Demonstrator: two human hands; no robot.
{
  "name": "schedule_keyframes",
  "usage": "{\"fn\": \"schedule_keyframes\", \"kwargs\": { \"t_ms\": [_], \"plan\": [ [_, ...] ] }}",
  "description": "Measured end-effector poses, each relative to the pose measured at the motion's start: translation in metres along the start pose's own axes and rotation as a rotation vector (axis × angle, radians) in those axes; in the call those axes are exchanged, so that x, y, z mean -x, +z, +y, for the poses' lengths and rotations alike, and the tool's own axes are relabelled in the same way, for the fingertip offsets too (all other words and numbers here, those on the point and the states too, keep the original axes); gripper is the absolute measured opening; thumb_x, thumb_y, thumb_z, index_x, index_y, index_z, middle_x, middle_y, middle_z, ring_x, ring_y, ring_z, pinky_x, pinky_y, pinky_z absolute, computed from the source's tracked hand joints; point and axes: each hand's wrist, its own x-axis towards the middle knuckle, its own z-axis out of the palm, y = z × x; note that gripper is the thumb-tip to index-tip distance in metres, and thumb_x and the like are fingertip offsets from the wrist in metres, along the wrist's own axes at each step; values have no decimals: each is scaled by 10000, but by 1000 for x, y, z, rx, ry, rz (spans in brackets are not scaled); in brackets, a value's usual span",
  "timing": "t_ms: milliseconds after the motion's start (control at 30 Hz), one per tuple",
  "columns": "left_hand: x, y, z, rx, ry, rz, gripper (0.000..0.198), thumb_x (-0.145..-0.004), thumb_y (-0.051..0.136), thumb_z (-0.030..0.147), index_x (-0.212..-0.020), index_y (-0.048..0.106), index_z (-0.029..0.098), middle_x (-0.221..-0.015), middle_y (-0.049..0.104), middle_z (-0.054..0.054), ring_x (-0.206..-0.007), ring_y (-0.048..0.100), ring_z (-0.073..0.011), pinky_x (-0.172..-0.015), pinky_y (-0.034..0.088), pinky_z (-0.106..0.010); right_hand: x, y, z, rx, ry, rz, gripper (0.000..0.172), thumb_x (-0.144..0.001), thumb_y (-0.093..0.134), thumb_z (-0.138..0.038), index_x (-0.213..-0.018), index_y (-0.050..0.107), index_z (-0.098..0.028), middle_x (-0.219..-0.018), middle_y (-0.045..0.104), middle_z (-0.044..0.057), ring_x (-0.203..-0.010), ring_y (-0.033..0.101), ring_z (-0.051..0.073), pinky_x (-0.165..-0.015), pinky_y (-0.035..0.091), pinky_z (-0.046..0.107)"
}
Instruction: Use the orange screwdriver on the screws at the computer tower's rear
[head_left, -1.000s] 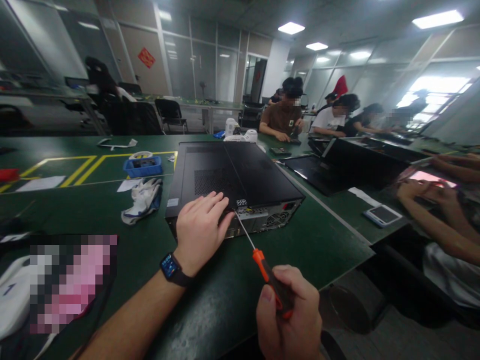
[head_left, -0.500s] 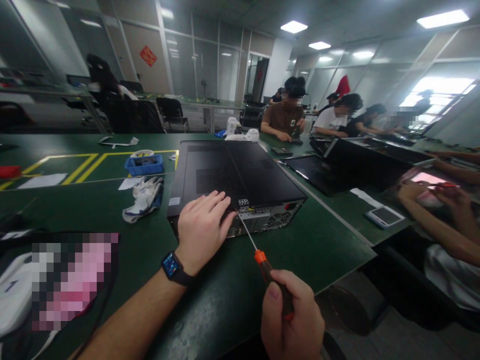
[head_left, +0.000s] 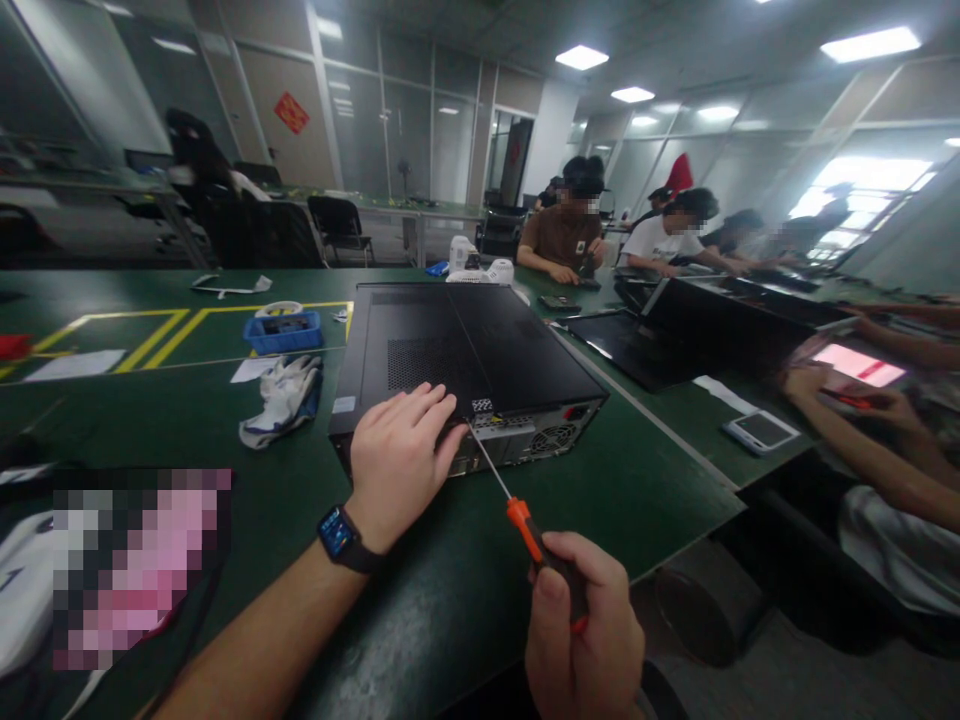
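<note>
A black computer case [head_left: 487, 345] lies flat on the green table, its rear panel with a fan grille [head_left: 553, 437] facing me. My left hand [head_left: 401, 440], with a watch on the wrist, rests on the case's near edge, fingers stretched out over the top and thumb at the rear edge. In my closed right hand [head_left: 589, 620] is an orange and dark screwdriver [head_left: 525, 525]. The shaft points forward and left, its tip at the upper edge of the rear panel beside my left thumb. Any screw at the tip is too small to make out.
Left of the case lie work gloves [head_left: 281, 400] and a blue bin [head_left: 281, 330] with small parts. A pixelated pink item [head_left: 150, 570] is at the near left. To the right are an opened case [head_left: 720, 320], a scale-like device [head_left: 761, 432] and a co-worker's hands holding a phone [head_left: 859, 366].
The view has shifted slightly. My right hand's grip on the screwdriver handle has turned a little, with the tip still at the rear edge. My left hand stays on the case.
</note>
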Motion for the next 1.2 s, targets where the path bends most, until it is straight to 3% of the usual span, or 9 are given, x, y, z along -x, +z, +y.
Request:
{"fn": "schedule_keyframes", "kwargs": {
  "t_ms": [167,367,600,767,867,1033,1200],
  "plan": [
    [0,-1,0,4,4,-2,257,-1005,669,324,-1202,757,183,-1304,802,-110,-1218,759,-315,-1017,590,-511,-3,2,-4,-54,-16,42,214,-1014,560,-247,-1213,570,-168,-928,720,60,-753,753,168,-647,634,253],
    [-1,-1,1,17,-5,-15,266,-1006,668,324,-1212,758,180,-1311,798,-115,-1227,754,-315,-1021,584,-510,-1,-1,-1,0,3,-27,138,-1068,520,-276,-1146,610,-205,-848,712,17,-598,678,133,-593,612,247],
    [-1,-2,1,30,-19,-20,266,-1007,666,320,-1221,756,190,-1325,793,-110,-1242,748,-308,-1041,578,-505,-1,0,-1,-92,-28,5,287,-999,589,-250,-1264,537,-152,-973,702,79,-780,744,174,-644,636,262],
    [-1,-1,1,30,-16,-18,274,-998,681,322,-1222,755,183,-1322,793,-116,-1238,749,-313,-1036,584,-518,2,0,1,3,-22,-26,144,-1048,551,-256,-1174,596,-201,-902,730,46,-722,735,169,-668,649,286],
    [-1,0,0,27,-14,-10,272,-990,695,323,-1220,758,192,-1321,794,-112,-1232,752,-316,-1029,587,-515,1,-1,2,27,-13,-56,171,-1072,516,-284,-1187,604,-194,-891,734,34,-675,719,148,-669,644,268],
    [0,-1,0,36,-17,-12,267,-996,686,319,-1223,759,198,-1322,795,-106,-1236,750,-311,-1034,585,-515,-4,0,-2,-93,-55,-20,228,-1004,575,-238,-1217,567,-157,-970,707,64,-812,747,165,-708,641,262],
    [-1,-1,0,31,-14,-12,271,-997,684,319,-1221,760,187,-1312,798,-112,-1232,752,-311,-1034,586,-511,-1,1,0,-54,-68,-27,167,-1027,547,-202,-1183,600,-173,-942,726,44,-813,762,157,-749,652,256]
  ]
}}
